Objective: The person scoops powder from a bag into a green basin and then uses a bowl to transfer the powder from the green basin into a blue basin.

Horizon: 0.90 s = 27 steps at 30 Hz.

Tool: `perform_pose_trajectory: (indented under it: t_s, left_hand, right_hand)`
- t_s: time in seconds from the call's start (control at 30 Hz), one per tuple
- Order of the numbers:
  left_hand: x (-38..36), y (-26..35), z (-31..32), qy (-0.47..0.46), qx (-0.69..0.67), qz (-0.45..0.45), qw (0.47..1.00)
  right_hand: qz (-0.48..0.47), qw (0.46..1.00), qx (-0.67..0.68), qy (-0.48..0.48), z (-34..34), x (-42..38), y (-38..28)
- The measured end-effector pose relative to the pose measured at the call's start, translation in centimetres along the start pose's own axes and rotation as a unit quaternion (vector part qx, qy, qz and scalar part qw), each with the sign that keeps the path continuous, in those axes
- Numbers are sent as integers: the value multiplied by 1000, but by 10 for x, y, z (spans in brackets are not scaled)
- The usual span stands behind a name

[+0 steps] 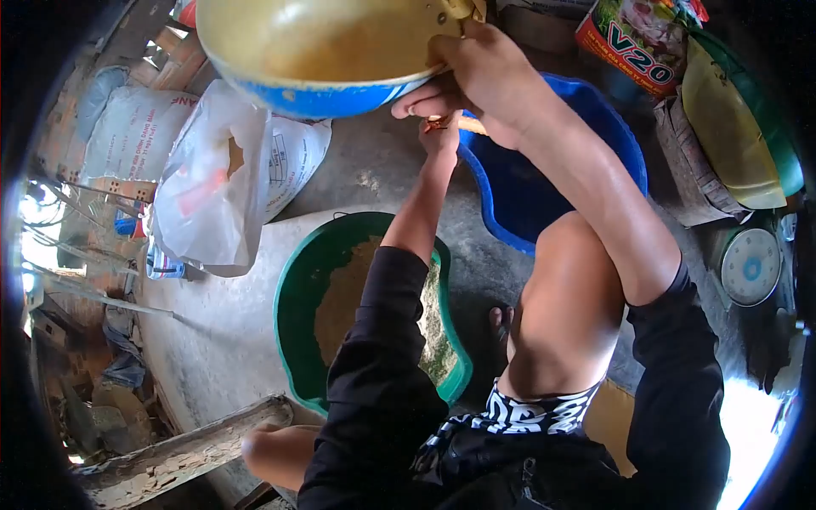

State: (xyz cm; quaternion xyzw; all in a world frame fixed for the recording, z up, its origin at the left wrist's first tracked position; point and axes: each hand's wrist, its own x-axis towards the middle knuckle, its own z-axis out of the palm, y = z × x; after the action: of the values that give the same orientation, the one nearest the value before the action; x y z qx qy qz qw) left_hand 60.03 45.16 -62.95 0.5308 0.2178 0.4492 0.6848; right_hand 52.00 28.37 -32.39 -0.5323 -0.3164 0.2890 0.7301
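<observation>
I note my right hand (489, 76) clamped on the rim of the tilted bowl (327, 51); my left hand (440, 132) sits just below, fingers curled, grip unclear.

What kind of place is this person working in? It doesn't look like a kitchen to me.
Probably a farmyard or rural feed-mixing spot: bare concrete floor, stacked woven sacks, a green basin of grainy meal, and a weighing scale. The right hand grips a blue bowl.

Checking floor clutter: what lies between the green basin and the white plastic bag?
Head view: only bare concrete floor between the green basin and white plastic bag.
</observation>
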Motion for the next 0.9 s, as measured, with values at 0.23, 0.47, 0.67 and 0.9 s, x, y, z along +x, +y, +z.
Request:
perform_pose_trajectory:
  t_s: [0.23,0.47,0.67,0.9]
  left_hand:
    - [7,7,-4,-7,126,29,992]
    - [1,4,-18,-57,171,27,983]
    - [-8,15,-25,-109,196,22,974]
    - [-15,34,-40,-160,222,17,962]
  right_hand:
    - [81,996,7,-39,11,8,15]
    - [95,992,46,-68,26,18,27]
    - [82,994,33,-65,34,17,26]
    - [48,996,19,-79,52,22,36]
